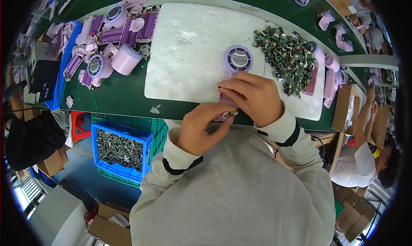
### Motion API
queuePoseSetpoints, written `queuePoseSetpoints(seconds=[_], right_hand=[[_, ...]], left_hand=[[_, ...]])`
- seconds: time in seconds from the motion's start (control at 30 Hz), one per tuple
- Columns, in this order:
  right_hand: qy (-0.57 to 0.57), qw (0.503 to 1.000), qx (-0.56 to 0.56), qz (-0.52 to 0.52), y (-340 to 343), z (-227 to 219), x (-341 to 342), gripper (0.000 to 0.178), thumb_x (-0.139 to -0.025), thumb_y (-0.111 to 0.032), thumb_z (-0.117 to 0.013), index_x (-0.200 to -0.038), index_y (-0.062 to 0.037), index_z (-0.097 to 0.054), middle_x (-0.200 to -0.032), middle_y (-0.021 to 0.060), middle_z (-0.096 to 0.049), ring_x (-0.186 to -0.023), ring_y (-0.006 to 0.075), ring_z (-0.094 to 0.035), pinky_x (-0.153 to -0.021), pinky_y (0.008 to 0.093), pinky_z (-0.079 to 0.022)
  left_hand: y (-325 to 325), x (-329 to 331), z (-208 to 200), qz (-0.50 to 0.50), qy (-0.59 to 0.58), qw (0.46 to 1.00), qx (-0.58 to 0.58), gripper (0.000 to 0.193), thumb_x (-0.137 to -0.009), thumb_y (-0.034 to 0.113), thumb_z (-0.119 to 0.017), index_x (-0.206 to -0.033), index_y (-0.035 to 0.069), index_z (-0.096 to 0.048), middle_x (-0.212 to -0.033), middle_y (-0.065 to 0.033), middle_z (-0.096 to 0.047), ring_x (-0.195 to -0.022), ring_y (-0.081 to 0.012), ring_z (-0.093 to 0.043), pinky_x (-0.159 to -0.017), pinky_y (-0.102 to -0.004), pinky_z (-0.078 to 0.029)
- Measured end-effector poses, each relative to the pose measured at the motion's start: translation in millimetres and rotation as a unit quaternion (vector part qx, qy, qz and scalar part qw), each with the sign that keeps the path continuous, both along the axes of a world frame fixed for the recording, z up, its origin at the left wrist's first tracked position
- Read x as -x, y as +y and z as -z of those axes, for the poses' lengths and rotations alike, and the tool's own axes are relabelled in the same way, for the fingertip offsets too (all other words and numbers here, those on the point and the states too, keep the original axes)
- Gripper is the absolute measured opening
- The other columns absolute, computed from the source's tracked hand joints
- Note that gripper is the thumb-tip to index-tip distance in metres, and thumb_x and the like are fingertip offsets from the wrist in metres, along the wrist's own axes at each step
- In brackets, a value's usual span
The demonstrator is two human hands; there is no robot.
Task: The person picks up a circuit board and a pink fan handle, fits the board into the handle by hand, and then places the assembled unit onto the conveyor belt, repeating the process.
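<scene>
A pink device shaped like a handheld fan, with a round purple-rimmed head (238, 59), lies at the front of a white foam board (184, 53). Its handle (226, 100) points toward me and hangs over the board's front edge. My left hand (201, 128) is closed around the handle's lower end, where small metallic parts show. Bent over the handle from the right, my right hand (255, 93) has its thumb and fingers pressed together on it. Whether a small part is between those fingertips is hidden. A heap of small green circuit boards (287, 59) lies right of the head.
Pink and purple fan housings (124, 31) crowd the table's left, beside a blue bin (71, 53). More stand at the right edge, near a cardboard box (352, 108). Below left, a blue crate (146, 141) holds many circuit boards. Other people (354, 164) sit at both sides.
</scene>
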State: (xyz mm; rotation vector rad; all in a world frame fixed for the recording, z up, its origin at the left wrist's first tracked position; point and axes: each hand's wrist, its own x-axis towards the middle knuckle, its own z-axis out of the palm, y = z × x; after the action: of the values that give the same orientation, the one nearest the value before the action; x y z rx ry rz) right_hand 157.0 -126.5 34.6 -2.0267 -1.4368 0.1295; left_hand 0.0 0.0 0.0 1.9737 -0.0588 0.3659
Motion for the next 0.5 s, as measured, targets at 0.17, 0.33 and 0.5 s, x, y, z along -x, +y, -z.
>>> queuePoseSetpoints(seconds=[0.17, 0.33, 0.5], right_hand=[[0.011, 0.998, -0.014, 0.064, 4, 1, 9, 0.015, -0.082, -0.012, -0.079, -0.095, -0.0077, -0.075, -0.080, 0.0054, -0.066, -0.063, 0.0198, -0.066, -0.057, 0.0311, -0.052], [0.042, 0.995, -0.016, 0.093, 3, 3, 12, 0.015, -0.081, -0.011, -0.079, -0.095, -0.0079, -0.075, -0.078, 0.0053, -0.065, -0.061, 0.0199, -0.065, -0.055, 0.0309, -0.051], [0.047, 0.994, -0.035, 0.090, 4, 5, 12, 0.015, -0.081, -0.010, -0.079, -0.096, -0.0081, -0.075, -0.078, 0.0056, -0.065, -0.062, 0.0196, -0.065, -0.056, 0.0309, -0.051]], left_hand=[[2, -8, -4, -0.170, 0.065, 0.930, 0.319, 0.033, -0.093, -0.008, -0.066, -0.125, -0.002, -0.063, -0.106, -0.0082, -0.070, -0.090, -0.0136, -0.068, -0.081, -0.0259, -0.055], [6, -27, -10, -0.210, 0.089, 0.944, 0.240, 0.030, -0.091, -0.007, -0.068, -0.120, -0.002, -0.064, -0.101, -0.0081, -0.071, -0.087, -0.0120, -0.069, -0.078, -0.0245, -0.055], [13, -35, -8, -0.185, 0.091, 0.940, 0.271, 0.028, -0.089, -0.005, -0.071, -0.117, -0.001, -0.065, -0.098, -0.0080, -0.072, -0.084, -0.0114, -0.069, -0.076, -0.0243, -0.055]])
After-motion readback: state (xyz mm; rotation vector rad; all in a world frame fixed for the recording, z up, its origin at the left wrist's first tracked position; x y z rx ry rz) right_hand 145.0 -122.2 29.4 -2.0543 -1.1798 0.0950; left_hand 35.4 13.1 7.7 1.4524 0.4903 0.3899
